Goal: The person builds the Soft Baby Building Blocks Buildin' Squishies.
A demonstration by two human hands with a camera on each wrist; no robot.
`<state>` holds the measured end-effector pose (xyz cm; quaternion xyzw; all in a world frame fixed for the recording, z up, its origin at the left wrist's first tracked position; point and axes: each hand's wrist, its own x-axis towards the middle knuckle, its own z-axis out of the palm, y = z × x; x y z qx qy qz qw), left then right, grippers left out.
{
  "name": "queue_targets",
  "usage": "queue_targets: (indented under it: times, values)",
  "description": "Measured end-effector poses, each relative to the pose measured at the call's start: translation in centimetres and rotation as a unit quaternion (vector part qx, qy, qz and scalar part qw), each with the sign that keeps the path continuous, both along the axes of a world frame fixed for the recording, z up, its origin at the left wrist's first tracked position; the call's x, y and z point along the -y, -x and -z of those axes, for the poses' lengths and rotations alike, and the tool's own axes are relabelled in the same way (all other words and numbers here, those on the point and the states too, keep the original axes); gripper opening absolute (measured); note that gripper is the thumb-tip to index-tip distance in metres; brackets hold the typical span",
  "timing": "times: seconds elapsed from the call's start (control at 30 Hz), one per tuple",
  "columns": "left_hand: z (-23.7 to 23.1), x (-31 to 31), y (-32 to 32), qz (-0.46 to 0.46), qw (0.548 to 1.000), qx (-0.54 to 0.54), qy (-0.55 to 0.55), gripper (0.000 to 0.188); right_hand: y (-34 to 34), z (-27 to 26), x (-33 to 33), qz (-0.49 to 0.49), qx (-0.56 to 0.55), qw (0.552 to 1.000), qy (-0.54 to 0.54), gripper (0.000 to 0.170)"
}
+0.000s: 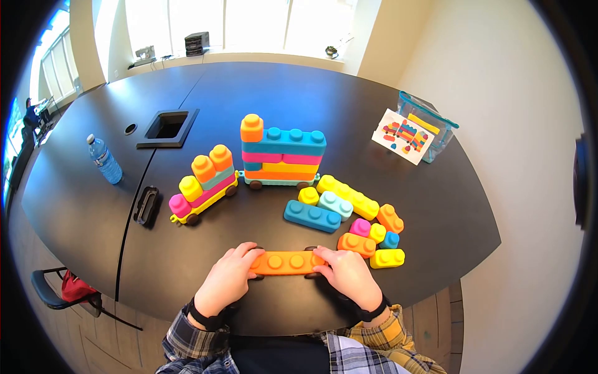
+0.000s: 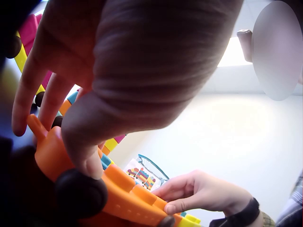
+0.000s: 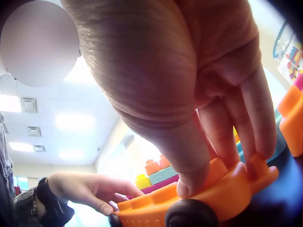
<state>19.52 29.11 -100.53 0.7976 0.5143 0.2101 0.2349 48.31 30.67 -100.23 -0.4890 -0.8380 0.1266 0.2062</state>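
Note:
Near the table's front edge lies a long orange toy wagon base (image 1: 283,263) with round studs on top and dark wheels. My left hand (image 1: 223,282) grips its left end; the left wrist view shows the thumb pressed on the side above a black wheel (image 2: 81,193). At the other end my right hand (image 1: 350,274) holds the base, its thumb on the near side in the right wrist view and fingers over the far side by the orange hitch (image 3: 265,177). Just beyond the right hand sit loose blocks, among them an orange block (image 1: 357,245) and a yellow block (image 1: 387,258).
Behind stand a tall block wagon (image 1: 283,156) and a yellow-based wagon (image 1: 205,187), joined at a hitch. More loose blocks, including a blue one (image 1: 311,215), lie right of centre. A picture card (image 1: 403,136) leans on a clear bag (image 1: 443,138). A water bottle (image 1: 104,161) stands left.

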Motion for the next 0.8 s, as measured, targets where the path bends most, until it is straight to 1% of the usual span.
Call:
queue_targets:
  times: [0.1, 0.23, 0.57, 0.63, 0.77, 0.8]
  values:
    - [-0.01, 0.03, 0.09, -0.001, 1.0, 0.003, 0.002, 0.052, 0.06, -0.19, -0.04, 0.01, 0.014, 1.0, 0.026, 0.034]
    - [-0.08, 0.05, 0.08, 0.002, 1.0, 0.004, 0.002, 0.052, 0.11, -0.25, 0.06, 0.016, 0.02, 0.999, 0.035, 0.034]
    - [0.04, -0.08, 0.26, 0.009, 1.0, 0.007, 0.02, 0.05, 0.1, -0.05, 0.14, -0.002, 0.009, 1.0, 0.004, 0.033]
    - [0.38, -0.09, 0.29, 0.007, 1.0, 0.016, -0.007, 0.052, 0.11, -0.07, 0.19, -0.001, 0.008, 1.0, -0.001, 0.033]
    - [0.28, -0.03, 0.36, 0.007, 1.0, 0.013, -0.011, 0.051, 0.09, -0.1, 0.2, 0.001, 0.009, 1.0, 0.005, 0.034]
    - [0.04, 0.13, 0.36, 0.002, 1.0, -0.007, -0.014, 0.052, 0.1, -0.07, 0.19, 0.001, 0.006, 1.0, 0.002, 0.034]
